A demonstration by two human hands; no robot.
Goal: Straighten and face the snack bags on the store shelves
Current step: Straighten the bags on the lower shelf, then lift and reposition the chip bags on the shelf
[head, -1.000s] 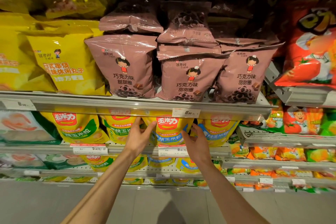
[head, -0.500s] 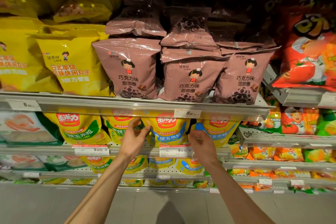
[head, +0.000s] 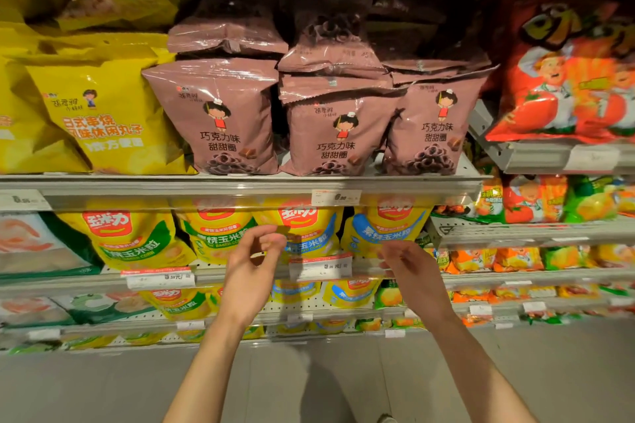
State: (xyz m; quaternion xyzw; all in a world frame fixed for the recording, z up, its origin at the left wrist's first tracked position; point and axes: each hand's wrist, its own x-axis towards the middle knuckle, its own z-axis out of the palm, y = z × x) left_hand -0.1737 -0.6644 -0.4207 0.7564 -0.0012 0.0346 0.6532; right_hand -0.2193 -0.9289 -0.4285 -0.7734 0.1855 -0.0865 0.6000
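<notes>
Several yellow corn snack bags stand in a row on the second shelf, two with green bands [head: 130, 237] and two with blue bands [head: 388, 227]. My left hand [head: 252, 261] hovers in front of the middle blue-banded bag [head: 309, 227], fingers loosely curled and holding nothing. My right hand [head: 409, 263] hangs just below the right blue-banded bag, fingers bent down and empty. On the shelf above, three brown chocolate ring bags [head: 340, 134] stand upright facing out, with more brown bags lying flat on top of them [head: 330, 45].
Yellow bags [head: 96, 113] stand left of the brown ones, and orange-red bags [head: 567, 89] lean on the neighbouring unit at right. Price tags [head: 321, 266] clip to the shelf edges [head: 206, 187]. Lower shelves hold more small bags. Grey floor lies below.
Both hands have come off the middle yellow corn bag and drawn back and slightly down. The camera has tilted up a little.
</notes>
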